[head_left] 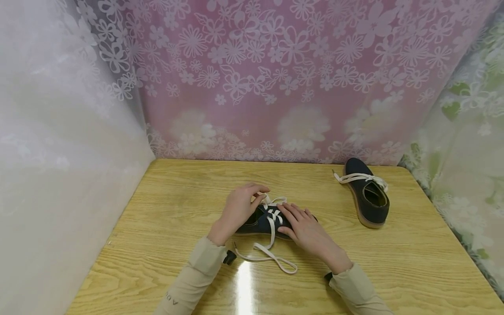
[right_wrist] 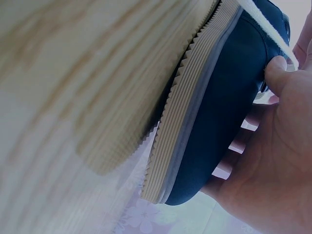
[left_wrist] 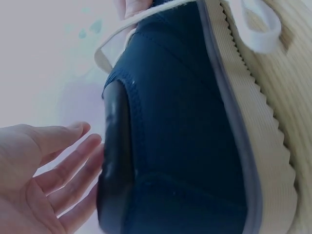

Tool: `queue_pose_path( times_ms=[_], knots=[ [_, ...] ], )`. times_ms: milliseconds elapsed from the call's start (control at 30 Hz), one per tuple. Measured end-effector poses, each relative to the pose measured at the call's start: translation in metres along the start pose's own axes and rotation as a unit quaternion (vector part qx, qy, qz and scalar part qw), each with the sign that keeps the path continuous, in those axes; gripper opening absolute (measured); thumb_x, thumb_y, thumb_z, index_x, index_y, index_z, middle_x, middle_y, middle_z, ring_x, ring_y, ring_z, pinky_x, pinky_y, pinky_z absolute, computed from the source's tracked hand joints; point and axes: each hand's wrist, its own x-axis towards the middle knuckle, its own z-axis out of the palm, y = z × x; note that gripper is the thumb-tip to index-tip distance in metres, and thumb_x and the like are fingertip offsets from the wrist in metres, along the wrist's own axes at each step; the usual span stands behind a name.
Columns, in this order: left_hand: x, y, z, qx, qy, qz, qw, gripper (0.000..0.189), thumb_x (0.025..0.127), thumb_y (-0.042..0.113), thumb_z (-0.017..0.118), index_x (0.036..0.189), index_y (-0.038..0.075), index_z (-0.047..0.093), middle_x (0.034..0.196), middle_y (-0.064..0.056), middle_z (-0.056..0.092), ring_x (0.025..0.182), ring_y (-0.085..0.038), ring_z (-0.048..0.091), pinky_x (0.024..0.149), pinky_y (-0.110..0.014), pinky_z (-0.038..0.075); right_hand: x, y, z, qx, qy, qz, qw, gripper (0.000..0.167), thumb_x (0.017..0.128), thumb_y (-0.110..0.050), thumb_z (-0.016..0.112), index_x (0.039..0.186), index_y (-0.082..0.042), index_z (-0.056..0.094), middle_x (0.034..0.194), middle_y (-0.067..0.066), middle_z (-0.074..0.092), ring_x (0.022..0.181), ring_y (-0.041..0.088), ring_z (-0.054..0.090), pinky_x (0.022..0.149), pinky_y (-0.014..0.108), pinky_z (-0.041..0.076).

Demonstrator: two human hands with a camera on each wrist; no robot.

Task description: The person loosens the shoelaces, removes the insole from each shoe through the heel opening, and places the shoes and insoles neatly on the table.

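Note:
A navy lace-up shoe (head_left: pixel 263 224) stands on the table, its toe pointing right and its opening on the left. My right hand (head_left: pixel 311 232) holds the front of it, thumb on the near side and fingers over the top. Above the shoe's opening is my left hand (head_left: pixel 239 206), its thumb and index fingertips close together beside the lace on the far side. The left wrist view shows nothing between those fingers. A white lace (head_left: pixel 272 238) crosses the tongue, and its near end trails over the table in a loose loop.
Another navy shoe (head_left: pixel 360 192) with white laces stands at the back right of the wooden table (head_left: pixel 177 192). A pink flowered curtain (head_left: pixel 252 109) hangs behind the table, with pale sheets at both sides.

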Motion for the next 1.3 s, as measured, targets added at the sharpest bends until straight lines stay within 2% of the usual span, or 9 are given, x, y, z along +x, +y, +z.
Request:
queue_pose_path(
  times_ms=[233,400,533,633,833,1100,1300],
  knots=[
    [-0.006,-0.005,-0.011,0.018,0.023,-0.02,0.9994,0.017,0.099,0.022,0.069,0.114,0.02,0.076,0.115,0.0,0.073,0.086,-0.013,0.072,0.056,-0.024,0.051,-0.001,0.0,-0.001,0.003,-0.003,0.001,1.0,0.067,0.102,-0.042,0.057,0.157,-0.007,0.037,0.157,0.019,0.041,0.144,0.04,0.039,0.112,0.064,0.032],
    [-0.011,-0.008,-0.018,0.026,0.034,-0.026,0.9987,0.011,0.097,0.021,0.072,0.107,0.019,0.077,0.11,-0.001,0.074,0.081,-0.017,0.072,0.056,-0.027,0.052,0.0,0.0,-0.001,0.001,-0.002,0.0,1.0,0.067,0.102,-0.041,0.058,0.157,-0.007,0.037,0.156,0.019,0.041,0.144,0.04,0.039,0.112,0.064,0.033],
    [-0.017,-0.01,-0.021,0.052,0.025,-0.031,0.9979,0.006,0.094,0.02,0.076,0.099,0.019,0.078,0.103,0.0,0.073,0.075,-0.018,0.068,0.057,-0.03,0.053,0.0,0.001,0.0,-0.001,-0.001,0.0,1.0,0.067,0.102,-0.041,0.058,0.157,-0.008,0.038,0.157,0.019,0.041,0.144,0.04,0.039,0.112,0.064,0.033],
    [-0.021,-0.012,-0.021,0.074,0.011,-0.021,0.997,0.005,0.092,0.022,0.077,0.095,0.018,0.078,0.101,-0.001,0.073,0.079,-0.02,0.067,0.059,-0.033,0.055,0.0,0.002,0.001,-0.002,-0.002,0.0,1.0,0.068,0.102,-0.042,0.058,0.157,-0.008,0.037,0.157,0.019,0.041,0.144,0.04,0.039,0.113,0.063,0.033],
    [-0.03,-0.018,-0.013,0.102,0.008,-0.001,0.9947,0.005,0.091,0.02,0.079,0.092,0.016,0.077,0.101,-0.001,0.071,0.085,-0.023,0.067,0.064,-0.036,0.058,0.0,0.002,0.002,-0.002,-0.005,-0.003,1.0,0.068,0.102,-0.042,0.057,0.157,-0.008,0.037,0.157,0.018,0.041,0.144,0.04,0.039,0.113,0.064,0.032],
    [-0.036,-0.018,0.001,0.201,0.021,0.004,0.9794,0.006,0.088,0.023,0.082,0.087,0.02,0.078,0.103,0.001,0.07,0.089,-0.02,0.066,0.069,-0.034,0.057,-0.001,0.001,0.001,-0.007,-0.006,-0.001,1.0,0.068,0.102,-0.043,0.057,0.158,-0.008,0.036,0.157,0.018,0.041,0.145,0.04,0.038,0.113,0.064,0.032],
    [-0.042,-0.011,0.007,0.291,0.037,0.001,0.956,0.019,0.082,0.035,0.086,0.084,0.017,0.081,0.103,-0.003,0.071,0.091,-0.021,0.067,0.069,-0.034,0.058,0.0,0.0,0.001,-0.009,-0.004,-0.001,0.9999,0.068,0.102,-0.042,0.058,0.157,-0.008,0.037,0.157,0.018,0.041,0.144,0.04,0.038,0.113,0.064,0.032]
  ],
)
